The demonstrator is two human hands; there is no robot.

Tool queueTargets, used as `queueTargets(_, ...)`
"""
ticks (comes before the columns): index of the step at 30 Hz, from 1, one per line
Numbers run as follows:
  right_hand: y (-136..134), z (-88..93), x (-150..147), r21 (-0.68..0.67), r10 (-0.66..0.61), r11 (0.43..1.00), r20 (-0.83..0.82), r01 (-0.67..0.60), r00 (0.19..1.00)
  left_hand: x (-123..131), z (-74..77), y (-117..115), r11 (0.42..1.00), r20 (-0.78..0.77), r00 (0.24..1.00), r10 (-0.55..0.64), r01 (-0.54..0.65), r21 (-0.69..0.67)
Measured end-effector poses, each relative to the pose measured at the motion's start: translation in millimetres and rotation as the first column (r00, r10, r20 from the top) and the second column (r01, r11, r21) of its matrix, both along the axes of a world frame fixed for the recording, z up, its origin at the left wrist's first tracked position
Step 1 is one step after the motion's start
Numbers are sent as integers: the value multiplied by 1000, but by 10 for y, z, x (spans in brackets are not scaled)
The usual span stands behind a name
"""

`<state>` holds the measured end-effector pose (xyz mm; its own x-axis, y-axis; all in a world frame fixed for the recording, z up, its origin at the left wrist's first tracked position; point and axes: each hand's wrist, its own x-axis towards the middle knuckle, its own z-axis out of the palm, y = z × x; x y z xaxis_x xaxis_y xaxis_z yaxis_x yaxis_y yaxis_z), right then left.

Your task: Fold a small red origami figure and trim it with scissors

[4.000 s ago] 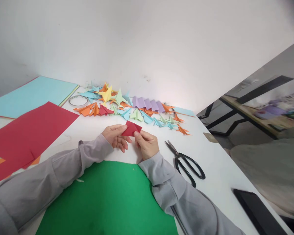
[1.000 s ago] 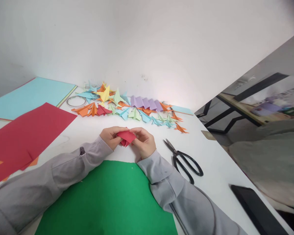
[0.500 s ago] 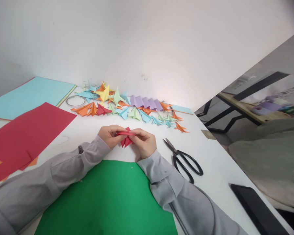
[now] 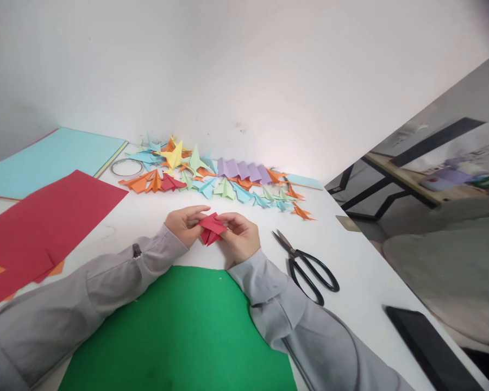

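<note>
A small piece of folded red paper (image 4: 212, 228) is held up between my two hands, just above the white table. My right hand (image 4: 240, 237) pinches its right side between thumb and fingers. On the other side, my left hand (image 4: 185, 225) has its thumb at the paper's left edge, with the index finger raised a little off it. Pleats fan out at the paper's lower end. Below my wrists lies a sheet of green paper (image 4: 183, 331). To the right rest black-handled scissors (image 4: 305, 266), their blades slightly apart.
Several folded paper shapes (image 4: 224, 190) line the wall, with a pleated purple strip (image 4: 243, 171) among them. A tape roll (image 4: 126, 167), light-blue sheets (image 4: 57, 160) and red paper (image 4: 61, 217) lie left. A black phone-like slab (image 4: 432, 347) sits near the right table edge (image 4: 395, 271).
The red paper's upper flap has opened and turned flatter toward me. My left index finger has lifted off it. My right hand stays nearly in place.
</note>
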<state>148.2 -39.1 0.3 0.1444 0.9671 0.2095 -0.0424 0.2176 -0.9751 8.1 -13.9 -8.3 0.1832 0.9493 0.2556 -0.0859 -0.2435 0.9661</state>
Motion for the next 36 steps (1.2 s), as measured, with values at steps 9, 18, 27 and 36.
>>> queueTargets(9,-7,2,-15,2,-54,999,-1,54,999,-20,37,-45,995,-143,987,69,-58,81)
queueTargets(18,8,-17,11,-64,-84,995,-21,82,996,3,83,-77,987,-103,983,151,-145,67)
queueTargets(27,-6,14,6,-8,-69,998,-6,69,998,21,67,-84,988,-53,991,127,-122,90)
queueTargets(36,-24,33,-18,-44,-54,998,-1,54,999,-37,29,-8,997,-165,986,30,-40,-59)
